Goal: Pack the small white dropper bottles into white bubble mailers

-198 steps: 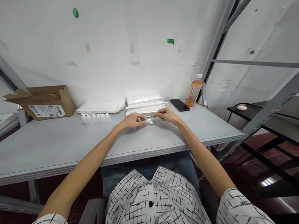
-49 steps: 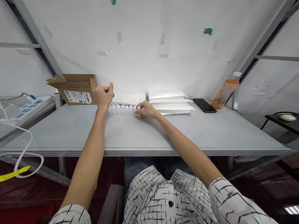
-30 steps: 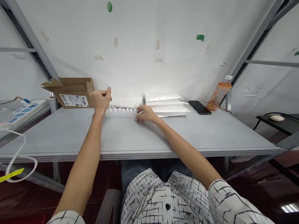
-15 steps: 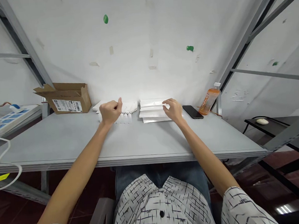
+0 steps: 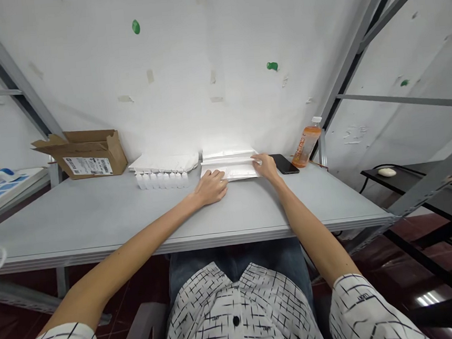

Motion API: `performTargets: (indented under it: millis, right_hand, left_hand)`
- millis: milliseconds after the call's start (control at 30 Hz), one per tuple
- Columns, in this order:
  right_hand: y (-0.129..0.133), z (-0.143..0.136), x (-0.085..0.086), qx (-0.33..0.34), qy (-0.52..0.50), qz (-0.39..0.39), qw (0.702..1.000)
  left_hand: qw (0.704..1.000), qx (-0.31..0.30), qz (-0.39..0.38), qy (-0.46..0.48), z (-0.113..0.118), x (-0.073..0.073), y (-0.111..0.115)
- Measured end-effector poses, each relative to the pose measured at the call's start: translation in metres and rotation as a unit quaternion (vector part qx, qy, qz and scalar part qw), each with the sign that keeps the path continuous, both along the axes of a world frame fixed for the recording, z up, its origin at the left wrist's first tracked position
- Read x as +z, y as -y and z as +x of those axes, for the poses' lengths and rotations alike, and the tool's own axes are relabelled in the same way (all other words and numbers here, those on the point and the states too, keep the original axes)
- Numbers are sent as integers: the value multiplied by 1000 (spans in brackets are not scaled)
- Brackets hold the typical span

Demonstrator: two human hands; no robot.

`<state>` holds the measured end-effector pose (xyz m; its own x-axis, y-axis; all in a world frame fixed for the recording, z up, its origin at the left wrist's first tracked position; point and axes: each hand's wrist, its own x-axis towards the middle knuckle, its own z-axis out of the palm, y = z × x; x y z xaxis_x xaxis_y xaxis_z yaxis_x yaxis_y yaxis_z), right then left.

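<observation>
A stack of flat, shiny white sheets or bags [image 5: 232, 169] lies towards the back of the table, its layers staggered. My left hand [image 5: 210, 187] rests at the stack's front left corner, palm down, with its fingers lying over the edge. At the right end of the stack, my right hand [image 5: 266, 167] pinches the edge of a white sheet between thumb and fingers. To the left is a second white pile [image 5: 166, 162], with a row of several small white tabs [image 5: 161, 180] along its front. Neither hand touches that pile.
An open cardboard box [image 5: 86, 155] with a label stands at the back left, near a power strip [image 5: 8, 186]. Behind my right hand lie a black phone [image 5: 286, 164] and an orange drink bottle [image 5: 306, 144]. Metal posts flank the grey table [image 5: 230, 216].
My left hand has moved right and down from above the left pile to the middle stack, and its fist has loosened. My right hand has come down onto the stack's right edge.
</observation>
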<state>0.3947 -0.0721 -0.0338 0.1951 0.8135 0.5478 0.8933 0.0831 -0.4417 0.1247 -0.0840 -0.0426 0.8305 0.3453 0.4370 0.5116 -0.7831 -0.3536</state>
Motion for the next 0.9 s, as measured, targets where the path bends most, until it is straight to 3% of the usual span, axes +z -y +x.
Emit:
performTargets:
  millis: [200, 367, 633, 767, 900]
  right_hand:
    - [5, 9, 9, 26, -71, 45, 996]
    - [14, 14, 26, 76, -143, 109, 981]
    - [17, 30, 31, -36, -267, 228, 936]
    - [15, 38, 26, -82, -319, 214, 920]
    - [21, 36, 20, -57, -378, 182, 906]
  left_hand:
    - [999, 8, -30, -6, 15, -5, -5]
    - [998, 12, -53, 25, 11, -10, -4]
    - [994, 13, -93, 58, 6, -15, -4]
    - [994, -14, -82, 69, 6, -11, -1]
    - [990, -46, -43, 126, 5, -1, 4]
